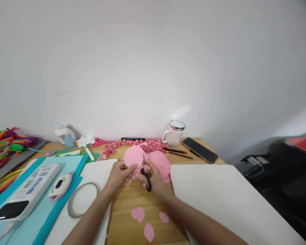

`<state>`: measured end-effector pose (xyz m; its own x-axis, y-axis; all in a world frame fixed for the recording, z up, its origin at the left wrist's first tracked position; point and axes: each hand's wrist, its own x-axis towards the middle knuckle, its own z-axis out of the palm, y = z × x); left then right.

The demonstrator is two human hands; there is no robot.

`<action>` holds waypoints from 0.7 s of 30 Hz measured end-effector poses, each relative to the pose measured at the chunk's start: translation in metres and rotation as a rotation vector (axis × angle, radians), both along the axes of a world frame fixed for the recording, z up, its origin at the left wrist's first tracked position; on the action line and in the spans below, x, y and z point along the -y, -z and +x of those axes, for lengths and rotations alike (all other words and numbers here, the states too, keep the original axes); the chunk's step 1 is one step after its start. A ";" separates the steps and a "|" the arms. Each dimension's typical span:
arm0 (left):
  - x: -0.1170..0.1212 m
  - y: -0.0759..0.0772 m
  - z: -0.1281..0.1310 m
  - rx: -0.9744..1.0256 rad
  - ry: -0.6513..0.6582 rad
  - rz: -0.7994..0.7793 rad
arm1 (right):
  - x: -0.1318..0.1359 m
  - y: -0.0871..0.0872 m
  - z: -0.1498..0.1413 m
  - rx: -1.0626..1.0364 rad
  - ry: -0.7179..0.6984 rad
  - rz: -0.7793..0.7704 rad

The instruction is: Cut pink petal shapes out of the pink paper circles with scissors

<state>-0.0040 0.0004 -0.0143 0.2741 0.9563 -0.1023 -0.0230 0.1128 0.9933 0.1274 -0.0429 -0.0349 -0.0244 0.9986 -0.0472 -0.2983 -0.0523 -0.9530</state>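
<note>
Right in front of me, above the wooden tabletop point(124, 204), the round pink paper disc point(133, 156) is pinched at its lower edge between the thumb and fingers of my left hand point(119, 176). My right hand point(156, 180) is closed around the black-handled metal scissors point(148, 183), whose blades point up beside the disc's right edge; I cannot tell whether they have bitten into it. Since I grip only the bottom, the thin sheet could bend away from the blades and leave a ragged line. My left fingertips are near the scissors too, so a slip or a careless turn might nick them. Just behind, the overlapping pink paper sheets point(162, 163) could get snipped by accident if the tips wander. Farther back, a nudge might scatter the small rounded pink pieces point(154, 145), while a sweeping forearm could crease or drag the loose pink paper cutouts point(149, 232) nearer me.
</note>
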 end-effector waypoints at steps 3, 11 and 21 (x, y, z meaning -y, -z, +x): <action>-0.001 0.004 -0.001 0.006 -0.001 0.001 | 0.000 0.003 0.001 0.037 0.007 -0.011; -0.003 0.004 -0.002 -0.001 -0.038 0.053 | -0.003 0.013 0.003 0.106 0.017 0.014; -0.003 0.003 -0.002 0.109 -0.024 0.022 | -0.004 0.014 0.003 0.101 0.010 -0.009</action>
<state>-0.0062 0.0037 -0.0171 0.2596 0.9643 -0.0516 -0.1331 0.0887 0.9871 0.1301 -0.0394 -0.0491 -0.0091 0.9983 -0.0581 -0.2017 -0.0588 -0.9777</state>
